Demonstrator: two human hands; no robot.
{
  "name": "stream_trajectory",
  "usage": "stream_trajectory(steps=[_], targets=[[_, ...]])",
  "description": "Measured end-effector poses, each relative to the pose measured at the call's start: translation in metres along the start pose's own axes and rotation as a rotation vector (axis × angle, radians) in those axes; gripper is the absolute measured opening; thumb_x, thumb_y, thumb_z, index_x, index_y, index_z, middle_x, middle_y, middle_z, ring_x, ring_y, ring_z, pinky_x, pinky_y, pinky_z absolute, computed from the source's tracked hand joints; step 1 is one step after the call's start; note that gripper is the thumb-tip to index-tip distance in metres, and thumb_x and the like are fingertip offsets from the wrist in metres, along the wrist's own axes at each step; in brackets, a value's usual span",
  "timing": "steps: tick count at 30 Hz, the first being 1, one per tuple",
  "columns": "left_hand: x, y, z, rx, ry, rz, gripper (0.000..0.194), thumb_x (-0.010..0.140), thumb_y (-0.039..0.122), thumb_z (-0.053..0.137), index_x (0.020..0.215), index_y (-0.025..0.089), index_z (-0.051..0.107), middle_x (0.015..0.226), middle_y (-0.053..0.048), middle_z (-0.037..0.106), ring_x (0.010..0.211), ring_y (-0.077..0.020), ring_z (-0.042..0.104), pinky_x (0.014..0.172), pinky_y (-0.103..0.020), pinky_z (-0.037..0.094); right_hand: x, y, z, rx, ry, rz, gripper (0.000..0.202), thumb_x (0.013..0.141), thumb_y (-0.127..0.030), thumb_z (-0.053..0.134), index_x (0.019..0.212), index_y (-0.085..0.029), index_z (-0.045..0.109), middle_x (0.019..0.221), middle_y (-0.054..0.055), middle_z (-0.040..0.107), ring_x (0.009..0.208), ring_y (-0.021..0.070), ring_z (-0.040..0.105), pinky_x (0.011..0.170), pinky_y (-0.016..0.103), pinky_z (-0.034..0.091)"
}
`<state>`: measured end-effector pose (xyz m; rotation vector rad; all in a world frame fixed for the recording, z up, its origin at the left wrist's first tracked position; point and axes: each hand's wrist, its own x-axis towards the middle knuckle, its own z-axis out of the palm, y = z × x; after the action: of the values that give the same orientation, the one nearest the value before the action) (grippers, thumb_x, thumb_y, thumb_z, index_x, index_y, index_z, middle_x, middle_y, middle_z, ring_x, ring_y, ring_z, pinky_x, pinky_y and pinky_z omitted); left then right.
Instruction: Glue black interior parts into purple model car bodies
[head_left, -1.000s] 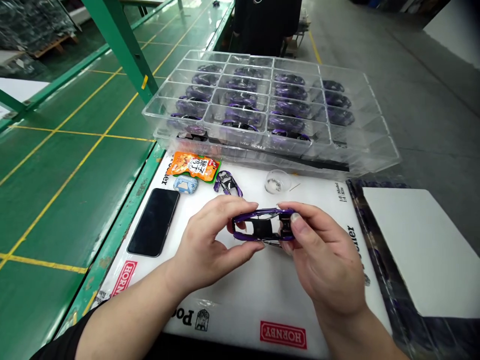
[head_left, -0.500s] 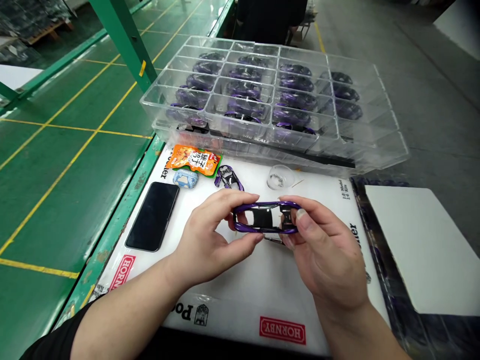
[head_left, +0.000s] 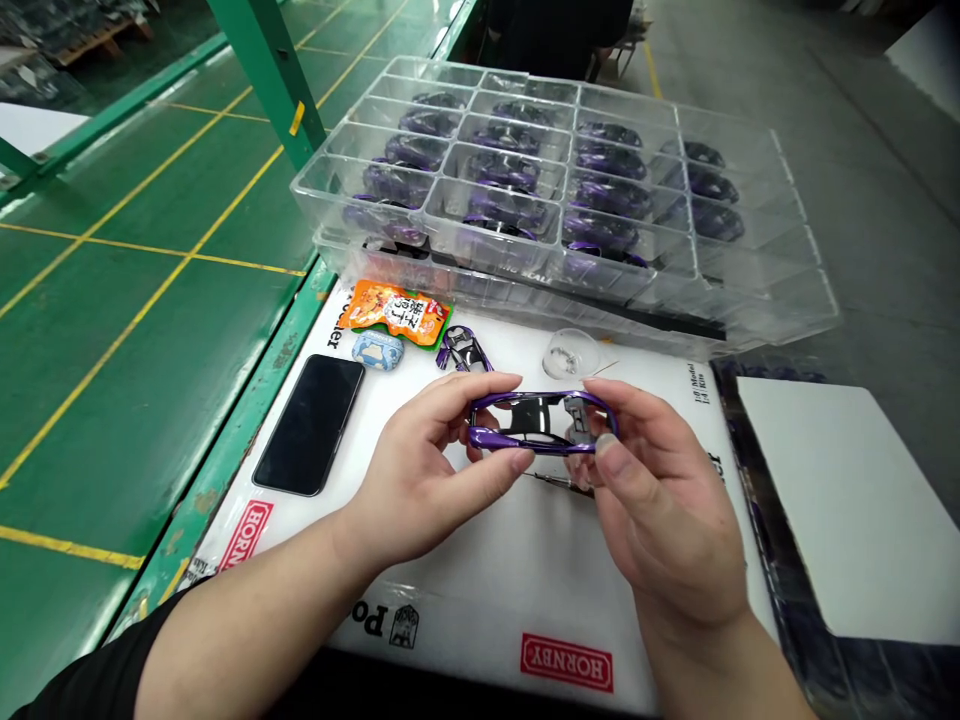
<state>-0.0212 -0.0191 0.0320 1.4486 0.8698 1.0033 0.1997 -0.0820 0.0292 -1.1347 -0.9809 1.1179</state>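
Between my two hands is a purple and black toy car body (head_left: 531, 415), an open shell with gaps in its roof, held level above the white foam sheet (head_left: 480, 590). My left hand (head_left: 442, 460) pinches its left end between thumb and fingers. At the right end, my right hand (head_left: 652, 480) grips it with the thumb on the near edge. A thin dark tool (head_left: 551, 479) lies below the car body, partly hidden by my right hand. Another purple car body (head_left: 463, 350) rests on the sheet just beyond my left hand.
A clear compartment tray (head_left: 559, 175) with several purple car bodies stands at the back. On the left lie a black phone (head_left: 309, 425), a blue patterned case (head_left: 378, 350) and an orange snack packet (head_left: 401, 312). A small clear cup (head_left: 568, 354) sits behind; a white board (head_left: 847, 505) lies right.
The car body has tilted, so more of its near purple side shows. Both hands still hold it and have shifted slightly. The whole view has moved a little.
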Motion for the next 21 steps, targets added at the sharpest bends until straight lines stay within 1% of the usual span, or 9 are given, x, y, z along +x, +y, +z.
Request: stream_trajectory(steps=[4,7,10,13,16,21], targets=[[-0.0003,0.0013,-0.0003,-0.013,0.015,-0.04,0.053,0.093,0.037,0.1,0.141,0.022,0.084,0.126,-0.012,0.084,0.106,-0.0276,0.081,0.083,-0.035,0.067,-0.0005,0.0026,0.0004,-0.074,0.023,-0.055,0.036,0.109,-0.045,0.09,0.143,-0.039,0.085,0.141,0.005,0.077,0.11,0.0227,0.071,0.09,0.034,0.063],[-0.0004,0.0003,0.0,-0.021,0.018,-0.056,0.055,0.092,0.04,0.102,0.141,0.021,0.084,0.124,-0.012,0.085,0.106,-0.0286,0.083,0.082,-0.036,0.067,-0.0023,0.0027,0.0015,-0.073,0.05,-0.045,0.031,0.111,-0.043,0.088,0.141,-0.038,0.086,0.141,0.004,0.08,0.117,0.0238,0.074,0.095,0.035,0.063],[-0.0004,-0.0007,0.0004,-0.031,0.011,-0.054,0.055,0.093,0.04,0.101,0.142,0.021,0.084,0.125,-0.013,0.086,0.11,-0.0299,0.083,0.081,-0.035,0.068,-0.0035,0.0014,0.0018,-0.055,0.059,-0.019,0.029,0.111,-0.041,0.088,0.14,-0.038,0.086,0.14,0.005,0.082,0.119,0.0239,0.076,0.095,0.035,0.064],[-0.0006,-0.0008,0.0006,-0.027,0.006,-0.034,0.052,0.095,0.037,0.098,0.142,0.02,0.083,0.127,-0.014,0.085,0.113,-0.0301,0.083,0.081,-0.034,0.068,-0.0037,0.0001,0.0015,-0.049,0.07,-0.016,0.029,0.111,-0.042,0.088,0.139,-0.037,0.086,0.138,0.005,0.082,0.118,0.0229,0.077,0.093,0.033,0.065],[-0.0008,-0.0005,0.0006,-0.024,0.004,-0.02,0.051,0.095,0.035,0.097,0.143,0.02,0.083,0.127,-0.014,0.084,0.114,-0.0298,0.082,0.082,-0.033,0.068,-0.0034,-0.0004,0.0015,-0.062,0.074,-0.023,0.029,0.111,-0.043,0.088,0.139,-0.037,0.086,0.137,0.005,0.083,0.116,0.0229,0.077,0.092,0.033,0.066],[-0.001,-0.0007,0.0007,-0.032,-0.005,-0.038,0.051,0.095,0.036,0.097,0.142,0.022,0.083,0.126,-0.013,0.084,0.112,-0.0298,0.082,0.08,-0.034,0.068,-0.0032,0.0002,0.002,-0.071,0.08,-0.033,0.029,0.111,-0.045,0.087,0.139,-0.037,0.086,0.137,0.005,0.083,0.115,0.024,0.077,0.092,0.035,0.066]])
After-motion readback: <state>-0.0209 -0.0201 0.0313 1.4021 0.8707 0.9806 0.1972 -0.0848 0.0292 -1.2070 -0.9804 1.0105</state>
